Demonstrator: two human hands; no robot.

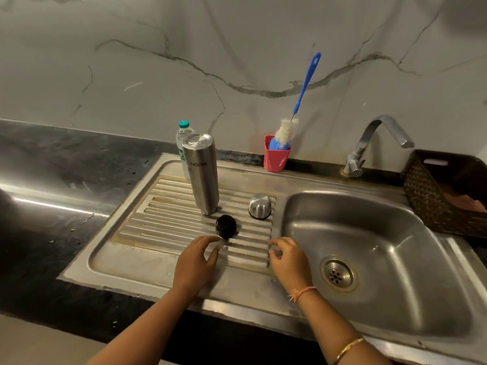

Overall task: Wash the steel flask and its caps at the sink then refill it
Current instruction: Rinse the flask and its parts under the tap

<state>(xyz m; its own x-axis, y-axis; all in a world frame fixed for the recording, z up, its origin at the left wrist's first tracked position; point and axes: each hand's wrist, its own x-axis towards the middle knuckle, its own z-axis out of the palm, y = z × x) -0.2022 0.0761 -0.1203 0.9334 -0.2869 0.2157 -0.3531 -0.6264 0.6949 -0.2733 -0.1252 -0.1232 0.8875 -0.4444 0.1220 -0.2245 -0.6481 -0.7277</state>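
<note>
The black cap (225, 226) lies just beyond the fingers (208, 239) of the left hand (195, 264).

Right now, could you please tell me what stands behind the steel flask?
A clear plastic bottle with a teal cap stands behind the steel flask. Only its cap, shoulder and a strip of label show; the flask covers the rest.

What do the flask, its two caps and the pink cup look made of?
Flask: brushed steel, soft streaky sheen. Domed cap: polished steel, mirror-like glare. Black cap: probably glossy plastic, small sharp highlights. Pink cup: likely plastic, flat even colour.
</note>
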